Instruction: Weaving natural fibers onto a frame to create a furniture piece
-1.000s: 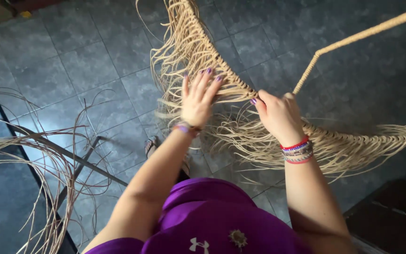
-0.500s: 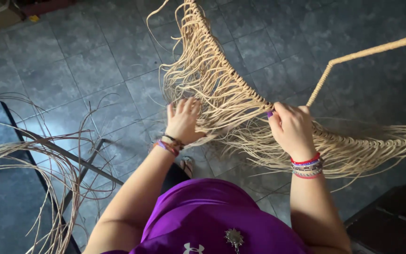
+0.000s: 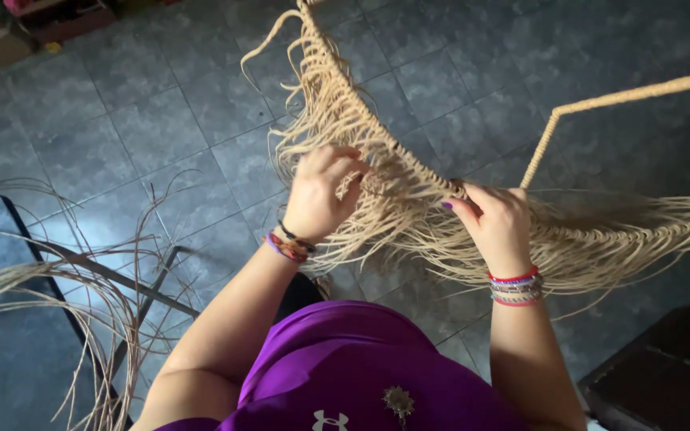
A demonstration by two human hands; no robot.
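The weave (image 3: 377,152) hangs in front of me above the tiled floor (image 3: 121,120), a braided edge with loose strands (image 3: 600,239) fanning down to my right; my left hand (image 3: 321,191) is curled shut on a few strands near the braid, and my right hand (image 3: 497,219) pinches the braid itself just beside. I judge it best to keep the right pinch firm and draw each strand snug and even with the left. No container shows; only a bundle (image 3: 33,287) of loose fibre lies over a dark frame (image 3: 113,275) at my left.
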